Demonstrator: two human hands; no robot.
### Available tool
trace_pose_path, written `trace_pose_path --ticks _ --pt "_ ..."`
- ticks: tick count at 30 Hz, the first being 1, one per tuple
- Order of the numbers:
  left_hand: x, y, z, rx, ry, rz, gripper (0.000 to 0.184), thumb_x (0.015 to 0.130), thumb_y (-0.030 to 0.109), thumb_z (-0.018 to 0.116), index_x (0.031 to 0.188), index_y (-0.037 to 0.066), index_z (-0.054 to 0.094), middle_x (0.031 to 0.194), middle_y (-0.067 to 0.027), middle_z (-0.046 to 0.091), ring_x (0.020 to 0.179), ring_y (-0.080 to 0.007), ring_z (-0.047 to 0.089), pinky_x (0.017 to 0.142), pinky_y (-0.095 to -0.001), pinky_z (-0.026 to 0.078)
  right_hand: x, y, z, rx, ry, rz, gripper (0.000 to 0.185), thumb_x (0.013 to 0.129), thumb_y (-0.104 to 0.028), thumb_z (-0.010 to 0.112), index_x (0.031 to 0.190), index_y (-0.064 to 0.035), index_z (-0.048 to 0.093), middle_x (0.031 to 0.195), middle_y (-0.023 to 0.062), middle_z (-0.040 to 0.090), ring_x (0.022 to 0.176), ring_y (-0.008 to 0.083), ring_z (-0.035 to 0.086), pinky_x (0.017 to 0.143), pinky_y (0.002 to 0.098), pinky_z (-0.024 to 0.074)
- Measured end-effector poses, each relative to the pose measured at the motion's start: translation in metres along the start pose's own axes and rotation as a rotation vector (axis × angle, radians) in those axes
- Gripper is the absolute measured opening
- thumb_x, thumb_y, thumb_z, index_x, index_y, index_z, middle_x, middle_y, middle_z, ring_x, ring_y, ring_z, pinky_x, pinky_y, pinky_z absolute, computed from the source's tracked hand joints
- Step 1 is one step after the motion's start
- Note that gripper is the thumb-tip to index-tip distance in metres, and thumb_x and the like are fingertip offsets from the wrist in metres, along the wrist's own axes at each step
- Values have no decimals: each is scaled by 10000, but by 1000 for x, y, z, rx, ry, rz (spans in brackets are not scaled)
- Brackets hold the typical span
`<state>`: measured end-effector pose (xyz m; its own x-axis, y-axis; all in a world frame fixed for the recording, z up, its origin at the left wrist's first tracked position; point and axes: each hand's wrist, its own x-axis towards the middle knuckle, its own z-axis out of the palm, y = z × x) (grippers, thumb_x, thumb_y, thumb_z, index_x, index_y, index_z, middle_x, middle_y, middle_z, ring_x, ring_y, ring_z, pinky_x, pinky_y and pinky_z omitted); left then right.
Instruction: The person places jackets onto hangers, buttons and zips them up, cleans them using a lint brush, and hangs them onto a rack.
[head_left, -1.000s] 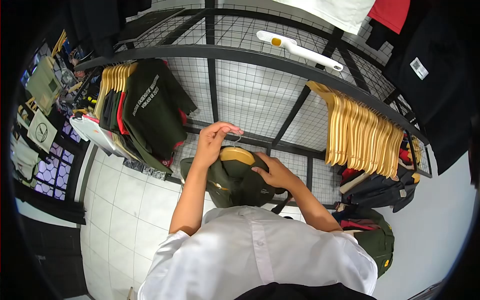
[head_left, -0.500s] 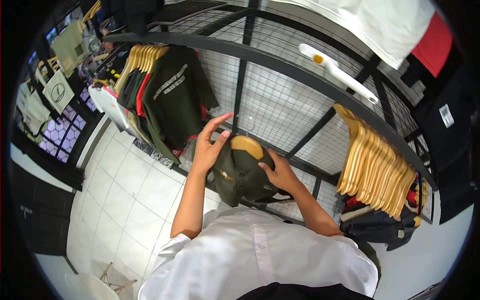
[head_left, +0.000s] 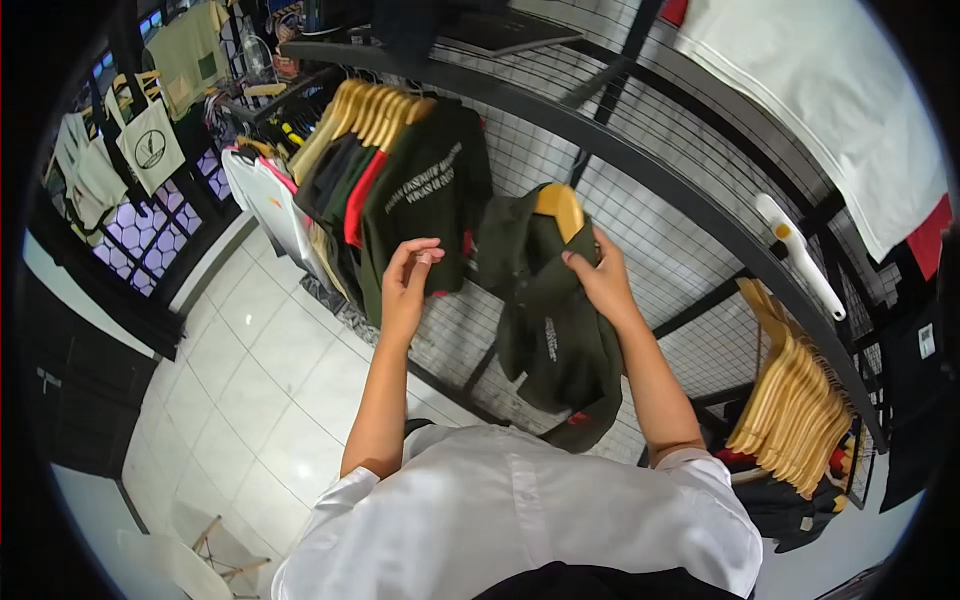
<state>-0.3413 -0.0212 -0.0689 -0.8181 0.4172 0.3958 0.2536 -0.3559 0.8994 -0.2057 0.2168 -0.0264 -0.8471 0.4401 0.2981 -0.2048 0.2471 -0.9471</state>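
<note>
- Dark green shirt [head_left: 560,330] is hanging on a wooden hanger [head_left: 560,208] in front of the wearer's chest, its collar being gripped by the right hand [head_left: 602,285], thumb lying on the near side.
- Left hand [head_left: 408,275] is staying clear of that shirt, fingers loosely curled and thumb near them; the two hands are standing apart.
- Printed green shirt [head_left: 425,190] is hanging just beyond the left hand (contact: cannot tell), with other clothes packed beside it on hangers and partly blocking the wire grid [head_left: 530,150].
- Black rail [head_left: 600,140] is crossing the view above both shirts.
- Bare wooden hangers [head_left: 795,405] are crowding together at the right, dark garments showing below.
- White handled object [head_left: 800,255] is lying along the rail, above the bare hangers.
- White garment [head_left: 820,110] is hanging at upper right.
- Writing: the printed shirt is showing pale capitals, "VOKASI UI" being readable, the rest partly blurred; the held shirt is bearing small pale lettering (too small to read).
- Tote bag [head_left: 152,147] at far left is displaying a dark round emblem.
- White label [head_left: 926,341] at far right is showing unreadable marks.
</note>
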Motion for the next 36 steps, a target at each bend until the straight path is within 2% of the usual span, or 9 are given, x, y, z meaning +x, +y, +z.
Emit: trace_pose_path --ticks 8,11,13,17,22,25,27,34,36 --pt "81 -9 -131 56 -148 -91 197 965 114 449 1005 -1 603 859 -35 587 791 -108 523 752 -237 421 120 41 90 -180 413 33 401 801 -73 606 1166 74 525 910 140 646 825 207 616 751 311 483" --pt "108 -17 -176 62 -124 -134 209 973 126 433 996 2 600 835 -31 580 774 -98 510 736 -228 414 159 80 142 -513 562 -19 445 799 -125 605 1185 77 517 943 254 643 906 390 624 811 388 478" --pt "120 -18 -194 61 -142 -141 212 974 127 431 997 2 600 832 -30 579 774 -97 510 735 -226 414 173 78 185 -533 558 36 472 810 -133 587 1228 66 495 986 285 631 950 415 610 826 409 475" --pt "133 -29 -219 41 -175 -178 210 973 125 436 997 1 603 842 -39 588 787 -97 521 736 -228 417 212 97 237 -498 684 -48 480 828 -115 577 1261 58 460 1000 265 636 970 371 623 828 385 478" --pt "133 -36 -237 4 -221 -213 213 980 123 433 995 8 611 858 -31 605 830 -89 554 733 -219 421 250 106 282 -440 629 -31 479 830 -76 557 1275 54 436 1001 292 618 954 446 592 828 424 473" --pt "133 -41 -235 -34 -243 -240 217 980 131 433 994 5 610 852 -37 603 816 -94 546 733 -224 421 270 102 308 -597 640 -94 653 829 -37 540 1416 21 261 1095 331 565 936 463 592 795 441 490" --pt "134 -43 -236 -65 -248 -273 228 981 146 431 997 -1 605 842 -46 597 792 -103 530 734 -233 419 271 94 318 -411 631 -11 638 860 -28 512 1433 7 232 1082 317 575 937 444 604 809 437 487" --pt "128 -47 -217 -81 -386 -314 236 985 157 425 994 2 604 840 -46 592 786 -106 530 736 -234 419 261 100 311 -540 713 -61 628 964 -333 461 1427 21 224 1178 282 515 1034 414 540 842 424 453" --pt "119 -48 -207 -88 -420 -325 236 986 157 425 995 3 603 839 -45 591 784 -107 530 735 -235 420 248 99 307 -687 702 -10 645 935 -355 503 1421 -8 259 1083 233 525 932 428 542 785 459 454"
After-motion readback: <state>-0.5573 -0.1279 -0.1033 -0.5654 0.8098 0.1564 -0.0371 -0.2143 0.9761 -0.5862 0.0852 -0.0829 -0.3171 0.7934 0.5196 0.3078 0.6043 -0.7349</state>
